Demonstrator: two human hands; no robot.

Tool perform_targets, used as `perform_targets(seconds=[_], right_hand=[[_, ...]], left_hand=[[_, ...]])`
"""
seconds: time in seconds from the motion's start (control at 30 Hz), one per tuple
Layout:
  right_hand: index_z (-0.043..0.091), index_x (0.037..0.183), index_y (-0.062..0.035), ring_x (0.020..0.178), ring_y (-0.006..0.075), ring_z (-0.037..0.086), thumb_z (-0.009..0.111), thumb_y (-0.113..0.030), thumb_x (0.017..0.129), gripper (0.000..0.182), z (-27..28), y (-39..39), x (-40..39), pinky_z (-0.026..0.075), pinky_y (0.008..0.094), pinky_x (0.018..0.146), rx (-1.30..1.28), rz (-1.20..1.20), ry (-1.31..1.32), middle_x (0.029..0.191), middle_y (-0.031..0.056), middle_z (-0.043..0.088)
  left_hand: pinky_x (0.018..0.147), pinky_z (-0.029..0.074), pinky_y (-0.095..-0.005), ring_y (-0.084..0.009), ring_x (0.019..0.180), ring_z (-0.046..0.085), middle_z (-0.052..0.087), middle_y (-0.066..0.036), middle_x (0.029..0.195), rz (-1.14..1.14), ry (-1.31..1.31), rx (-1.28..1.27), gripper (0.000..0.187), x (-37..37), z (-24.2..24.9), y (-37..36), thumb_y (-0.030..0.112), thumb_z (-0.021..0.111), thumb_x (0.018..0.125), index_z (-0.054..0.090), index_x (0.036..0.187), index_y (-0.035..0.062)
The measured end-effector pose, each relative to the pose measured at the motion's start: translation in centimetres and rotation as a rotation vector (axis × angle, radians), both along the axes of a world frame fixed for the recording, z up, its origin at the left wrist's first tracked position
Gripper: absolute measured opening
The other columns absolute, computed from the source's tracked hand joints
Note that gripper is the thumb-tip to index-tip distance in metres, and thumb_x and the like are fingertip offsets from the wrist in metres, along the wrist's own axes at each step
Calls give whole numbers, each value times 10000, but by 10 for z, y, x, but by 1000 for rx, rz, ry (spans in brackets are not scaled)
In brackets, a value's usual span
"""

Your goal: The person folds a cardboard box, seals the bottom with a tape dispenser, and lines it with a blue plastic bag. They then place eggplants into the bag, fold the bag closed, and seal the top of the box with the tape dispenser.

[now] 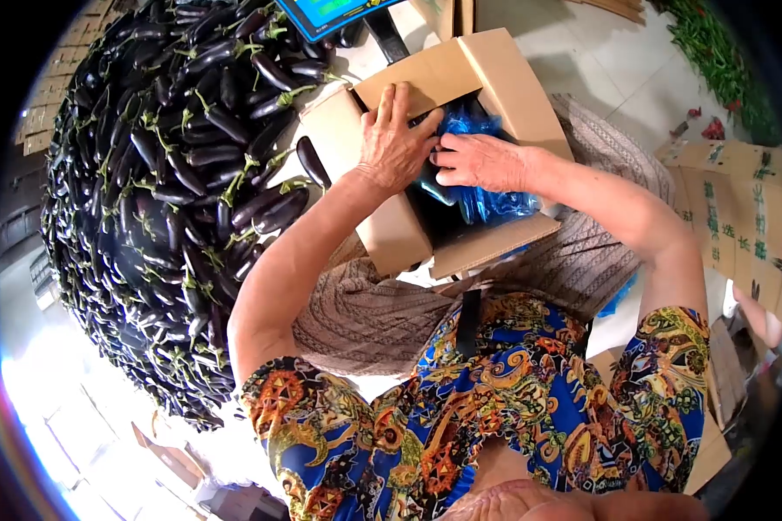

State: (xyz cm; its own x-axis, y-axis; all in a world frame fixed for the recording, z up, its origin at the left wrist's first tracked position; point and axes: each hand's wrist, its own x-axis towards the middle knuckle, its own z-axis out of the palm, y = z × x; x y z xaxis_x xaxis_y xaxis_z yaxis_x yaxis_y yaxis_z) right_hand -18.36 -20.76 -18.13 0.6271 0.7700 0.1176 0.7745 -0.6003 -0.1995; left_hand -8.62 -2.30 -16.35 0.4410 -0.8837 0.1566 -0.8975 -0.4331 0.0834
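Note:
An open cardboard box (397, 227) stands between my knees with its flaps folded outward. Crumpled blue plastic bag (500, 207) material lines the right side of its inside; the rest of the interior is dark. My left hand (393, 143) rests at the box's far left corner, two fingers stretched against the far flap (426, 76) and the others spread towards the plastic. Over the opening, my right hand (482, 163) has its fingers curled on the blue plastic, close to the left fingertips. What lies beneath the plastic is hidden.
A large heap of eggplants (174, 174) fills the left side, with one loose eggplant (312, 161) near the box. A blue-framed screen (334, 13) stands beyond the box. Flattened printed cardboard (730, 217) lies at right, with green produce (725, 65) behind it.

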Motion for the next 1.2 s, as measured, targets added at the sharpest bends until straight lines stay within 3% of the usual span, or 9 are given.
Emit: perform_targets(seconds=[0.2, 0.37, 0.47, 0.6, 0.63, 0.87, 1.03, 1.13, 1.2], right_hand=[[628, 1089, -51, 1174, 270, 496, 656, -22, 719, 372, 40, -11, -39, 450, 379, 922, 27, -191, 62, 1241, 94, 580], [629, 1105, -12, 1079, 321, 579, 719, -277, 803, 412, 76, -15, -68, 458, 411, 932, 372, -338, 634, 1185, 134, 612], [637, 1104, -8, 1050, 348, 592, 719, -385, 800, 492, 107, -10, -71, 470, 411, 920, 310, -317, 754, 1122, 167, 621], [630, 884, -12, 789, 337, 647, 681, -254, 841, 251, 90, -3, -56, 521, 434, 718, 146, -390, 655, 835, 157, 652], [593, 778, -17, 675, 334, 631, 664, -208, 850, 216, 85, 3, -49, 512, 443, 644, 204, -434, 428, 739, 136, 633], [653, 867, -36, 927, 306, 573, 741, -369, 760, 360, 36, 3, -19, 475, 437, 820, 19, -582, 410, 884, 136, 591], [655, 910, -42, 1032, 298, 517, 780, -395, 701, 428, 21, 6, -23, 459, 437, 843, 4, -641, 323, 1056, 141, 550], [622, 1017, -39, 1023, 298, 516, 791, -403, 687, 520, 35, 3, -25, 459, 449, 860, -44, -622, 306, 1087, 132, 540], [590, 1075, -46, 1050, 298, 508, 790, -408, 688, 566, 54, -10, -23, 452, 444, 882, -24, -813, -19, 1154, 132, 525]], left_hand=[[964, 357, -588, -492, 1304, 295, 330, -131, 1466, -81, -20, 2, 576, -3, -16, 10, 533, 673, 773, 551, 1304, 348], [949, 366, -594, -509, 1285, 293, 303, -173, 1465, -77, -58, 37, 733, -5, -22, 7, 601, 686, 720, 467, 1377, 360], [942, 370, -596, -504, 1279, 300, 305, -176, 1461, -72, -72, 47, 772, -5, -24, 7, 613, 685, 714, 439, 1397, 350], [941, 365, -608, -510, 1294, 285, 296, -177, 1469, -50, -80, 92, 789, -7, -25, 6, 631, 679, 708, 446, 1395, 321], [943, 362, -612, -511, 1298, 282, 293, -177, 1472, -46, -77, 104, 787, -7, -24, 6, 634, 676, 709, 450, 1391, 312], [966, 332, -646, -528, 1314, 270, 283, -184, 1480, -65, -57, 38, 766, -6, -27, 8, 684, 597, 762, 471, 1366, 230], [1016, 287, -672, -567, 1348, 191, 225, -243, 1504, -137, 6, 194, 1069, -6, -16, 15, 842, 565, 624, 408, 1427, 154], [1010, 292, -673, -571, 1355, 172, 207, -244, 1515, -109, 67, 262, 1085, -6, -10, 8, 862, 550, 616, 405, 1430, 158], [1012, 290, -672, -568, 1362, 160, 201, -247, 1516, -99, 67, 254, 1090, -5, -11, 8, 879, 531, 614, 413, 1427, 161]])
